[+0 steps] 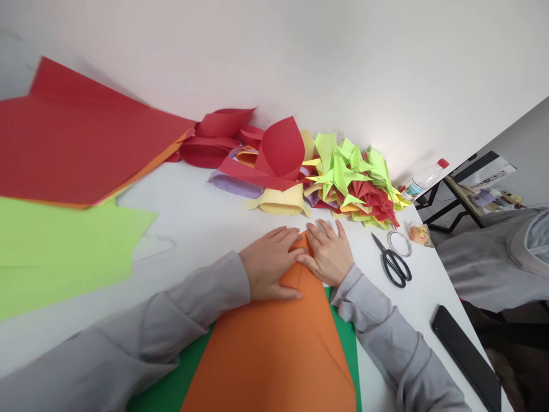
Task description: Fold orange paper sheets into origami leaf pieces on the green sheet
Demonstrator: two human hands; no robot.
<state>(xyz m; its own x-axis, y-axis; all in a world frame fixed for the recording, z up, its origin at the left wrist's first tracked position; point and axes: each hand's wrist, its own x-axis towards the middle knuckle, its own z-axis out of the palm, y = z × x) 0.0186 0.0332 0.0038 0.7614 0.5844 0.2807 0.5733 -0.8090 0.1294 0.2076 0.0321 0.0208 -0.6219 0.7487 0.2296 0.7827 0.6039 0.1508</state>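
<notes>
Together, left hand (268, 264) and right hand (328, 254) press palms-down, fingers straight and clasping nothing, on the pointed tip of the orange sheet (274, 349).
Around that sheet: green sheet (171, 389) beneath, scissors (394, 264) to its right, folded paper shapes (343, 177) piled beyond; folding looks early, with only the tip creased.

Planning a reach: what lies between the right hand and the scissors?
Nothing but bare white table, in the head view, between the right hand and the scissors; the tape ring sits on the scissors' far side.
</notes>
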